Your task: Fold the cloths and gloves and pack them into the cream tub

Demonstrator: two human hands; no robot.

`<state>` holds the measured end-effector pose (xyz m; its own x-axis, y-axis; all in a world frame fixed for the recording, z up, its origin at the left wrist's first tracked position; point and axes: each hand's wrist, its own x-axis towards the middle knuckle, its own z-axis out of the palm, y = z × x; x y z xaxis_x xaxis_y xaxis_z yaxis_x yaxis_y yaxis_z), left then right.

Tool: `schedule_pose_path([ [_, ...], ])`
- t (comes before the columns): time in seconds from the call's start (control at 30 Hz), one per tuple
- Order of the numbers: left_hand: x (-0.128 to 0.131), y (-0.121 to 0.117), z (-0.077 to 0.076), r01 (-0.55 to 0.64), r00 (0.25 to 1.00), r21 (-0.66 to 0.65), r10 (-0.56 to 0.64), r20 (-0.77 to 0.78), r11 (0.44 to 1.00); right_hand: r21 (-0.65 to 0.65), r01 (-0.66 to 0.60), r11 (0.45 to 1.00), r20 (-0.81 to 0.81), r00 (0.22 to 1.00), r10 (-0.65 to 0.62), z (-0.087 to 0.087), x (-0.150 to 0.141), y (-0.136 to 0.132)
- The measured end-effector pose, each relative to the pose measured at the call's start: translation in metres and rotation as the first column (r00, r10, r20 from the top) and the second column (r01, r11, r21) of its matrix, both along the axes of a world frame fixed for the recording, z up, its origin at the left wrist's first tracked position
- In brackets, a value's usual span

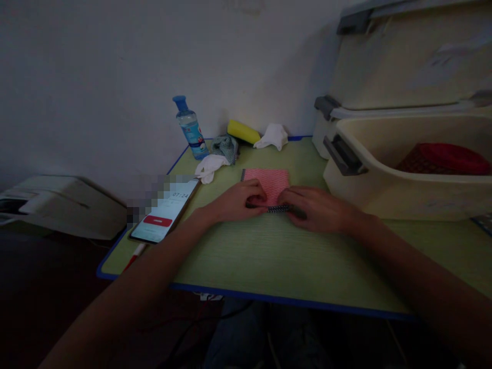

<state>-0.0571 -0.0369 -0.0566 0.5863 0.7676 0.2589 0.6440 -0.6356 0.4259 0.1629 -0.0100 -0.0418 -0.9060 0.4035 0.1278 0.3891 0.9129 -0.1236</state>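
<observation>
A pink cloth (pixel 271 180) with a woven pattern and a black-and-white stitched edge lies flat on the green table. My left hand (pixel 243 200) has curled fingers closed on the near left corner of the cloth. At the near right corner my right hand (pixel 315 207) pinches the same edge, thumb and fingers together. Between the hands the dark stitched edge shows as a narrow raised strip, perhaps a fold. Both hands rest close to the tabletop, and the fingertips are partly hidden.
The green table (pixel 246 261) has a blue rim. Behind stand a blue bottle (pixel 191 130), a grey cloth (pixel 226 147), white cloths (pixel 273 136) and a yellow roll-shaped thing (pixel 243 131). A phone (pixel 165 212) lies left; an open cream bin (pixel 384 192) holding something red (pixel 453 158) is right.
</observation>
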Motion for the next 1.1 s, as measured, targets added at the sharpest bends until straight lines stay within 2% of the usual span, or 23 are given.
schedule_pose_path([
  [0.2,0.000,-0.002,-0.001,-0.001,0.993,0.045,0.007,-0.116,0.999,-0.008,0.027,1.000,-0.036,0.999,-0.028,0.000,0.002,0.001],
  [0.43,0.000,-0.004,0.000,0.004,0.966,0.149,0.035,-0.255,0.989,-0.135,0.088,0.987,-0.132,0.986,-0.106,-0.003,0.004,0.006],
  [0.57,-0.002,-0.003,-0.001,0.040,0.957,0.204,0.021,-0.288,0.978,-0.151,0.087,0.985,-0.156,0.982,-0.111,-0.004,0.005,0.007],
  [0.73,-0.002,-0.002,-0.003,0.077,0.959,0.242,-0.005,-0.284,0.967,-0.067,0.026,0.997,-0.148,0.988,-0.036,-0.009,0.001,0.007],
  [0.87,-0.001,-0.001,-0.002,0.074,0.953,0.261,0.009,-0.304,0.962,0.014,0.030,0.999,-0.161,0.987,-0.028,-0.015,-0.006,0.006],
  [1.1,-0.002,-0.003,-0.001,0.059,0.932,0.290,0.051,-0.359,0.955,0.030,0.036,0.999,-0.175,0.984,-0.030,-0.015,-0.009,0.005],
])
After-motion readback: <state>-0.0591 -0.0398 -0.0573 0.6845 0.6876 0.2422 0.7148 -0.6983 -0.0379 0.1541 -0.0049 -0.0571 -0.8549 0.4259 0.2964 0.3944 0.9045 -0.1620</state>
